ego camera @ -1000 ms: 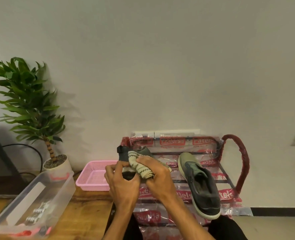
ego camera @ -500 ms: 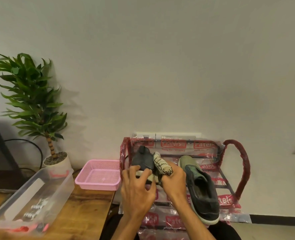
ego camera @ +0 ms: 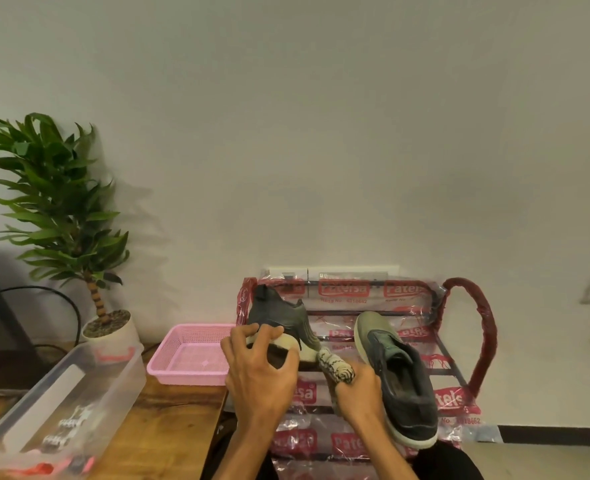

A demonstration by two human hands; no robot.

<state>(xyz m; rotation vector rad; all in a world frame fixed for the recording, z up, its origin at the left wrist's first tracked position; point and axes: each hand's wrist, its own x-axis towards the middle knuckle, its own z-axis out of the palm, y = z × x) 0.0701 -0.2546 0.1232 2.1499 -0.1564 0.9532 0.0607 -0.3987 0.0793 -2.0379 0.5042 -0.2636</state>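
Item: left hand (ego camera: 259, 372), fingers curled round the sole edge of a dark shoe (ego camera: 279, 318), holding it tipped up over the left end of the plastic-wrapped rack (ego camera: 483, 334). Item: right hand (ego camera: 359, 393), closed in a fist round a rolled patterned cloth (ego camera: 336, 367), whose tip sits at the shoe's pale toe rim and seems to touch it. Second shoe (ego camera: 397, 379) lies on the rack just beside the right hand, opening upward. Alongside: pink basket (ego camera: 182, 362) and clear box (ego camera: 61, 393) on the wooden table (ego camera: 169, 420), potted plant (ego camera: 54, 209) behind. Step judged in hand: wiping the held shoe's sole edge. The next move likely calls for a firm left-hand hold while the cloth rubs along the rim.
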